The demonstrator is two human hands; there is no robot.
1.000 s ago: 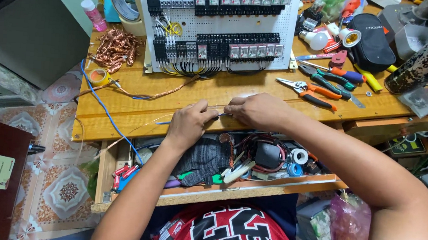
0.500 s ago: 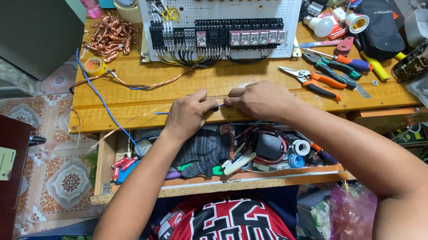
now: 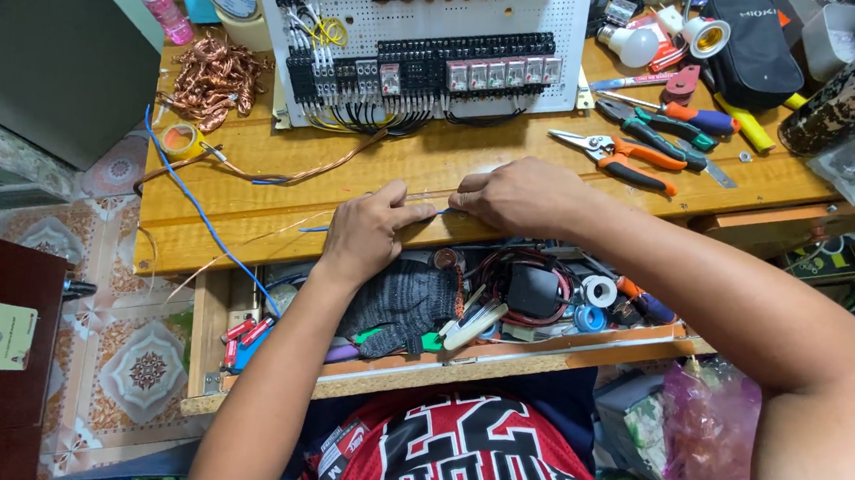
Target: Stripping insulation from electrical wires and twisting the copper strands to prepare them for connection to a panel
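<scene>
Both hands meet at the near edge of the wooden tabletop (image 3: 248, 218), working a thin wire (image 3: 445, 211). The left hand (image 3: 373, 234) has its grip narrow, thumb and forefinger pinched on the wire where bare copper strands run out to its left. The right hand (image 3: 521, 191), just beside it, is curled knuckles-up with its grip closed over the blue-sheathed end; the fingertips are hidden beneath the hand. The wire sits taut between the two grips, low over the tabletop. Risk, as judged: uneven pull could snap or fray the fine strands, and a slip of the left pinch would let the free length whip toward the open drawer (image 3: 561, 340) directly below the grips, where it could snag in the clutter. Both forearms reach forward from the body, wrists low; the left is near straight, the right angles in from the side with the elbow out. Beyond the grips stands a white perforated panel (image 3: 563, 19) of relays and wiring; orange-handled pliers (image 3: 619, 158) lie to the right of the right hand, a coil of copper wire (image 3: 213, 75) well left.
</scene>
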